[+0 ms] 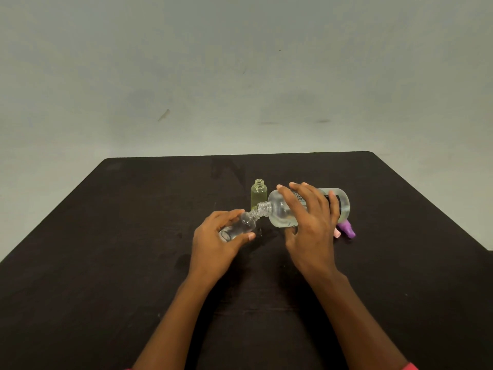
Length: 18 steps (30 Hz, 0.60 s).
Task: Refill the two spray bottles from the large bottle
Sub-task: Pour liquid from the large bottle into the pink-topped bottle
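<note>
Your left hand [213,243] grips small bottle [246,222], right hand [312,225] grips big bottle [278,210]; black table [106,236], wet spots [260,232], grey wall [240,62].

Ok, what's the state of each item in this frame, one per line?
Large bottle: uncapped, tipped, gripped by right hand.
Clear spray bottle: uncapped, tilted, held by left hand.
Yellowish spray bottle: uncapped, upright on table.
Purple spray cap: off, lying on table.
Pink cap: off, lying beside it.
</note>
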{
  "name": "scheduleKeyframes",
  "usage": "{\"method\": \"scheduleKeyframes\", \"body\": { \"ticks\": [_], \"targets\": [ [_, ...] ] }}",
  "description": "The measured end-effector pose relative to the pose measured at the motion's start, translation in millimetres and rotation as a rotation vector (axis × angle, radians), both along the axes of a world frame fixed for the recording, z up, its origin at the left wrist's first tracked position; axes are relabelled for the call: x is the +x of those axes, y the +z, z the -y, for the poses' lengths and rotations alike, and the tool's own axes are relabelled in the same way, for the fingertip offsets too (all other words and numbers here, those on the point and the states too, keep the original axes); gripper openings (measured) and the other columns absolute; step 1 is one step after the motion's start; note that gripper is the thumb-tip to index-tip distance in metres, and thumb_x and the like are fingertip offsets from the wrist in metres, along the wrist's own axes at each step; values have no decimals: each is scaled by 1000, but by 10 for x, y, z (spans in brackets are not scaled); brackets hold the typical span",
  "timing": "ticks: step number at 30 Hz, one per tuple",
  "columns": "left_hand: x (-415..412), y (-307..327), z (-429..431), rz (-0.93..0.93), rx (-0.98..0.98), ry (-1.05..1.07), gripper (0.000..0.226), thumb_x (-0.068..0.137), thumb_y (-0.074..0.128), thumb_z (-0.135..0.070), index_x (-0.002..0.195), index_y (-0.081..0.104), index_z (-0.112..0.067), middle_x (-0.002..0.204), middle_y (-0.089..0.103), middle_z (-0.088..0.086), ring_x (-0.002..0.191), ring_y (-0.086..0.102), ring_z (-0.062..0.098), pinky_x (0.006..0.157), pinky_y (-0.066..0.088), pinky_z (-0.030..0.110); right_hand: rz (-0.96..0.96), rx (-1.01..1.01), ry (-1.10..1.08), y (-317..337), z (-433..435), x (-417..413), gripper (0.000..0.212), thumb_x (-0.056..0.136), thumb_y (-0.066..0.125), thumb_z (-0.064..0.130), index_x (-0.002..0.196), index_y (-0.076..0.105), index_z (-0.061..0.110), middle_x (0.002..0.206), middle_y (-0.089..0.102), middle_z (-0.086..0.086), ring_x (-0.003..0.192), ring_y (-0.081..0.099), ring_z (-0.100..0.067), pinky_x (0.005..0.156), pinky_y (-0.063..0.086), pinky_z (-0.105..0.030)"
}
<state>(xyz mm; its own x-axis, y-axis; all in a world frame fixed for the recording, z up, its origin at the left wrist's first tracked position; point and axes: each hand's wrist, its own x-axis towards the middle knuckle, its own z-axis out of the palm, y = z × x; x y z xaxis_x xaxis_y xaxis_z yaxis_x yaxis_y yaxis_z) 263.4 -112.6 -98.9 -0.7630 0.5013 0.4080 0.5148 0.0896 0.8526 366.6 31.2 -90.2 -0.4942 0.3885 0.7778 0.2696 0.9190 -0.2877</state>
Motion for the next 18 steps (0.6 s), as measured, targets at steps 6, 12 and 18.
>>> {"method": "scheduleKeyframes", "body": {
  "ticks": [6,12,18],
  "targets": [
    [-2,-7,1,-2,7,-1,46,64,86,-14,105,70,-27,101,68,-11,97,64,3,86,48,14,8,0,-5,-7,-2,1,88,54,74,-15,131,55,24,129,56,-3,129,41,-21,113,15,-47],
    [-1,-7,-5,1,15,4,47,63,86,-14,104,69,-31,101,68,-11,96,64,2,86,48,16,7,3,-8,-9,-5,5,90,53,75,-15,131,54,25,129,57,-3,129,41,-21,112,17,-49],
    [-5,-10,-3,-3,8,2,47,64,86,-15,105,69,-30,101,68,-12,97,63,3,86,49,17,7,-1,-1,-9,-6,3,90,53,75,-14,131,54,25,129,56,-3,129,42,-21,114,14,-46]
  ]
}}
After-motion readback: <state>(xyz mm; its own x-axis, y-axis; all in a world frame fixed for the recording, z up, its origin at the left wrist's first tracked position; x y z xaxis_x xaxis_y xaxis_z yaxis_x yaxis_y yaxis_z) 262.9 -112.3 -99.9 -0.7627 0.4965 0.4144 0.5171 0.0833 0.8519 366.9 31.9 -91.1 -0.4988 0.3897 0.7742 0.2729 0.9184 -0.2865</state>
